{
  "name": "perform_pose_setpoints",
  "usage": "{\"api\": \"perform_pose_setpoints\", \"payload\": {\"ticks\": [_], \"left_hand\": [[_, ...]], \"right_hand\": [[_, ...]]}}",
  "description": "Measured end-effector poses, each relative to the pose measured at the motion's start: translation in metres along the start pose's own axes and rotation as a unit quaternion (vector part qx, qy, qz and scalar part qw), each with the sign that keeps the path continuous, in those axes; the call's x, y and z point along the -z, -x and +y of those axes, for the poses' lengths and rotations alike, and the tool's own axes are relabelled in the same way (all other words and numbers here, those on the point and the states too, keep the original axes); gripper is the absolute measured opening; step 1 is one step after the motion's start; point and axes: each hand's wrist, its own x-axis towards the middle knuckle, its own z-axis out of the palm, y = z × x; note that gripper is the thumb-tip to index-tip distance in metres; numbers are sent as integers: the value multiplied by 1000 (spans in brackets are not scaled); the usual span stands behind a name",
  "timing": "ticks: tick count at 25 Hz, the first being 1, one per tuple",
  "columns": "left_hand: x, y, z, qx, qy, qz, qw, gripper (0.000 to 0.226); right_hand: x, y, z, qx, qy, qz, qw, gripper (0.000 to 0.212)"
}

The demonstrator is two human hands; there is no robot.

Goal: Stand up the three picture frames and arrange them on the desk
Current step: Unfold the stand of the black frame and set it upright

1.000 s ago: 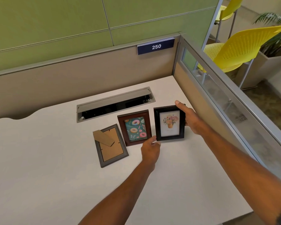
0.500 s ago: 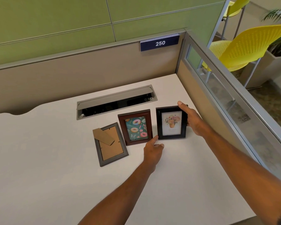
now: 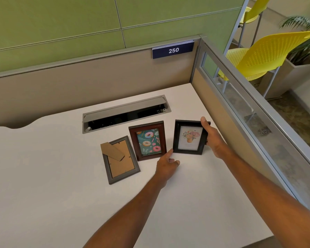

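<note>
Three frames sit near the cable tray [image 3: 125, 113] — right hand [image 3: 213, 138] grips the black frame [image 3: 189, 137], left hand [image 3: 166, 163] loosely curled, touching its corner, brown frame [image 3: 148, 140] and face-down grey frame [image 3: 121, 159] alongside.

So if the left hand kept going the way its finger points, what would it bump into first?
Most likely the black frame. The left hand points its finger up and right at that frame's lower left corner, almost touching it. The brown frame sits just beside, so depth is slightly uncertain.

Black frame [image 3: 176, 138] shows flowers; brown frame [image 3: 132, 142] doughnuts on teal; grey frame [image 3: 106, 169].
</note>
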Motion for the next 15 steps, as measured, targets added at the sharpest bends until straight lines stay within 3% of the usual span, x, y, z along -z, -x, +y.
{"api": "perform_pose_setpoints", "payload": {"ticks": [2,7,9,12,15], "left_hand": [[2,4,0,0,-8,-4,1000,70],[11,20,-12,-2,12,18,1000,51],[18,26,-21,-4,25,20,999,35],[32,39,-35,-1,46,5,999,22],[49,54,-54,1,50,17,999,23]], "right_hand": [[1,5,-1,5,6,-6,1000,93],[6,22,6,19,-10,14,1000,58],[5,32,18,54,6,88,995,53],[-4,56,43,124,42,263,956,52],[-24,79,67,165,75,282,942,36]]}}
